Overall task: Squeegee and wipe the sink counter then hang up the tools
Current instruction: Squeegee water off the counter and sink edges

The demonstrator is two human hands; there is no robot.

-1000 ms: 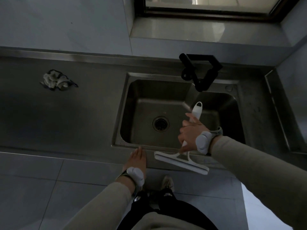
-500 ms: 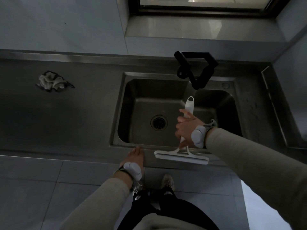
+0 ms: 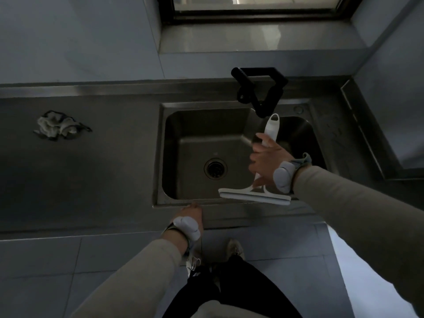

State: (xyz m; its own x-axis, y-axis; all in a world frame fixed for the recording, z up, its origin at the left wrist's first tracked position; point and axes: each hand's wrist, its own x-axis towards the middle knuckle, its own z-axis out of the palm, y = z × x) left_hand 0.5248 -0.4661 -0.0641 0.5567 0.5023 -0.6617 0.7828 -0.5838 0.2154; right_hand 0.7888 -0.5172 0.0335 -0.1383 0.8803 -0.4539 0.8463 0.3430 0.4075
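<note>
On the far left of the steel worktop (image 3: 96, 171) lies a crumpled cloth (image 3: 58, 126), well apart from both hands; it is probably for the wiping step, so it seems not yet used. If water is pushed toward it, it may get soaked before it is needed.

The left hand (image 3: 191, 213) rests on the front edge of the worktop just below the sink (image 3: 183, 157), fingers straight and relaxed, holding nothing. A wet steel edge is slippery, so this support could slide.

The right hand (image 3: 266, 160) is curled round the handle of the white squeegee (image 3: 254, 196), whose blade lies along the front rim of the sink. If the blade tilts, I think it will leave streaks. The handle top is near the black faucet (image 3: 259, 90) and could knock it.

The room is dim, with grey walls, a window ledge (image 3: 259, 39) behind, and a tiled floor (image 3: 57, 260).
</note>
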